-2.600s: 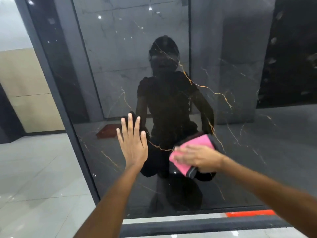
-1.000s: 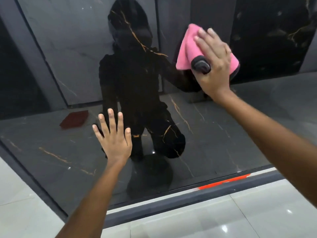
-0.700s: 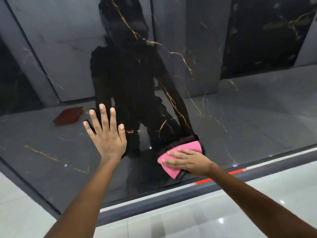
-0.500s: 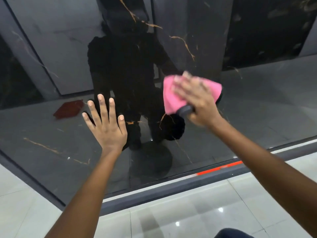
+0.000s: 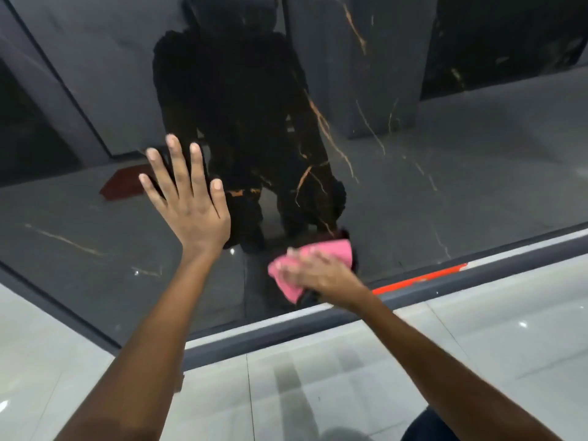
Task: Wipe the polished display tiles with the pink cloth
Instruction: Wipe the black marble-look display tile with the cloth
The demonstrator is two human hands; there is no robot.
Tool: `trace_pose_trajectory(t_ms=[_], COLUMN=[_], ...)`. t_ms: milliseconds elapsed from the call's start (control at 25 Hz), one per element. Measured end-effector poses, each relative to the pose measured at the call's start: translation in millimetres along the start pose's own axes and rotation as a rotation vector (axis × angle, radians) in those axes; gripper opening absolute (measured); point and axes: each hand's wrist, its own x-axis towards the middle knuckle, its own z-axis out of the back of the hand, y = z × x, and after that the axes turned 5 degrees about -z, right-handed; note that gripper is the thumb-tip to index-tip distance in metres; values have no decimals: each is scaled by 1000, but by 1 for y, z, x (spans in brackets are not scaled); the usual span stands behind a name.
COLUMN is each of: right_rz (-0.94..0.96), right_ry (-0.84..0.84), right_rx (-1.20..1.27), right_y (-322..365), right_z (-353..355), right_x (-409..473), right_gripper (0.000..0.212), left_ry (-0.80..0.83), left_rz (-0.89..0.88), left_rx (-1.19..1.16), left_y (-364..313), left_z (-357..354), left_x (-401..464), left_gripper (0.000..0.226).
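The right hand [image 5: 313, 270] presses the pink cloth [image 5: 313, 265] low on the dark polished tile [image 5: 445, 192], fingers blurred, their curl unreadable. The cloth's long axis runs sideways, tilted up rightward, just above the base rail [image 5: 445, 281]. Farther up, the left hand [image 5: 191, 202] lies flat, fingers spread.

Display tile [image 5: 445, 192]: glossy black, thin gold-orange veins.
Cloth [image 5: 288, 283]: bright pink.
Base strip [image 5: 420, 278]: dark grey, one orange-red stretch.
Floor tiles [image 5: 477, 338]: pale grey, glossy.
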Motion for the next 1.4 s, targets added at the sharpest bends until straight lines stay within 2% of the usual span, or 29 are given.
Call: trace_pose_trajectory(t_ms=[120, 200, 240, 360, 400, 560, 640, 680, 760, 840, 960, 1000, 1120, 1160, 1200, 1280, 1360, 1400], right_rz=[-479, -692, -725, -643, -634, -727, -504, -313, 18, 95, -174, -202, -10, -27, -101, -387, -892, -1193], right_ry=[-514, -704, -693, -435, -405, -497, -357, -208, 73, 42, -178, -192, -9, -45, -172, -481, -817, -1013], right_rx=[158, 183, 153, 52, 68, 191, 37, -49, -145, -120, -51, -54, -87, -64, -40, -2, 158, 356], right_y=[-44, -47, -38, -3, -2, -4, 17, 31, 43, 41, 39, 39, 21, 4, -16, -60, -97, -99], right_z=[36, 23, 2, -55, -57, -17, -45, -67, -98, -96, -74, -73, -70, -61, -47, -18, -10, -15], right_x=[44, 40, 22, -53, -56, 21, 7, -19, -68, -54, -10, -14, -45, -45, -39, -30, -39, -43], right_gripper=[56, 42, 43, 49, 52, 46, 69, 81, 88, 82, 77, 78, 81, 76, 66, 53, 62, 71], left_ry=[111, 240, 285, 300, 287, 218, 206, 210, 216, 197, 178, 186, 225, 247, 267, 289, 261, 240], left_rz=[94, 76, 40, -39, -36, -11, -9, -17, -19, -15, -8, -7, -42, -46, -48, 7, 170, 228], left_rx=[-64, -55, -53, -25, -19, -9, -16, -2, 16, 3, 14, 13, 41, 47, 49, 24, -71, -145], left_y=[-18, -24, -22, -9, -8, -9, -8, -9, -10, -11, -10, -9, -8, -8, -9, -16, -39, -55], left_z=[-2, -3, -3, -8, -10, -19, -22, -23, -22, -25, -27, -26, -20, -19, -19, -16, -13, -12], left_x=[-54, -105, -126, -150, -149, -156, -158, -157, -157, -160, -159, -160, -162, -161, -160, -160, -151, -142], left_gripper=[53, 55, 56, 59, 59, 57, 56, 56, 56, 55, 55, 55, 58, 58, 59, 61, 60, 57])
